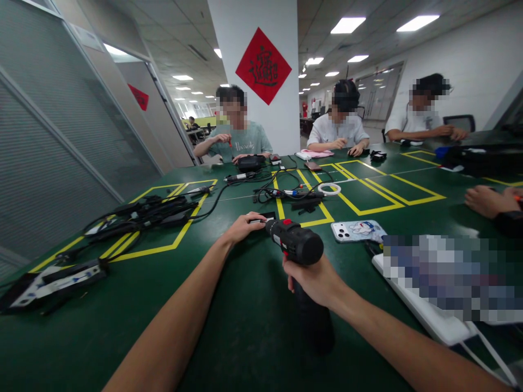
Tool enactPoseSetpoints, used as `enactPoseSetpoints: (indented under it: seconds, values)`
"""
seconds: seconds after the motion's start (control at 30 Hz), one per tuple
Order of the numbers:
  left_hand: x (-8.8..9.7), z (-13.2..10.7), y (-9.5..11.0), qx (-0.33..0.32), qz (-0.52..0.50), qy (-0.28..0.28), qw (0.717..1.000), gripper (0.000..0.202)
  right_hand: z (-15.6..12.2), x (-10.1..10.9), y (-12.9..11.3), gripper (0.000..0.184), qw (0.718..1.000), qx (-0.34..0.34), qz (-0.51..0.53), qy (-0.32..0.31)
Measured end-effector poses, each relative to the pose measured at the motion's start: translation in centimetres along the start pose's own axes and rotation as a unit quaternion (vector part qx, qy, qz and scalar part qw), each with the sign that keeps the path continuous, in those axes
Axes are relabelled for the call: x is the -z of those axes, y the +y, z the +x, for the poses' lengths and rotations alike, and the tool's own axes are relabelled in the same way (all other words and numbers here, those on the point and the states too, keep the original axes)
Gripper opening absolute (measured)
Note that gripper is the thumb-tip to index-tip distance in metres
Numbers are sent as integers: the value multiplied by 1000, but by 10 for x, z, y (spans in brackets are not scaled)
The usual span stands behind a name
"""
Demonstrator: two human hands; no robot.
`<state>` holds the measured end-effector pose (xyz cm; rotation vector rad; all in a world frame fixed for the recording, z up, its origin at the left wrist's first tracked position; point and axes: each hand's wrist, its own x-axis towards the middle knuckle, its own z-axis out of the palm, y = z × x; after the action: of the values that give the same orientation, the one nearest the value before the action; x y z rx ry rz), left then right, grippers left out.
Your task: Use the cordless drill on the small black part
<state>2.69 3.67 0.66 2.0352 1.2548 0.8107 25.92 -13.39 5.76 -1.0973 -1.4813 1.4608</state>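
Note:
My right hand grips the handle of a black cordless drill with red trim, held just above the green table. The drill's nose points left and away from me. My left hand is closed in a pinch on the thin metal bit at the drill's chuck. A small black part lies on the table just behind the bit.
A phone in a cartoon case lies right of the drill, beside a white keyboard. Black cables and chargers sprawl at left, a metal part near left. Three people sit across; another person's hand rests at right.

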Motion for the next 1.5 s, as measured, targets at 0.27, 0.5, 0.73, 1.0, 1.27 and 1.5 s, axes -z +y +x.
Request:
enactPoseSetpoints:
  seconds: [0.27, 0.5, 0.73, 1.0, 1.27, 1.5]
  values:
    - [0, 0, 0, -17, 1, 2, 1000, 37, 0, 0, -1, 6, 1000, -14, -24, 6]
    - [0, 0, -1, -7, 6, 4, 1000, 39, 0, -2, -2, 6, 1000, -5, -3, 6]
    - [2, 1, -5, -28, -5, -9, 1000, 34, -1, -1, -2, 6, 1000, 2, 3, -1]
    - [1, -1, -1, -31, -9, -1, 999, 34, -1, -2, 0, 8, 1000, 3, -14, 11]
    - [-1, 1, -7, -29, 9, 0, 1000, 37, 2, -3, 1, 9, 999, -11, -50, 14]
    - [0, 1, -8, -25, 16, -3, 1000, 38, 2, -1, 1, 11, 1000, 1, 14, 14]
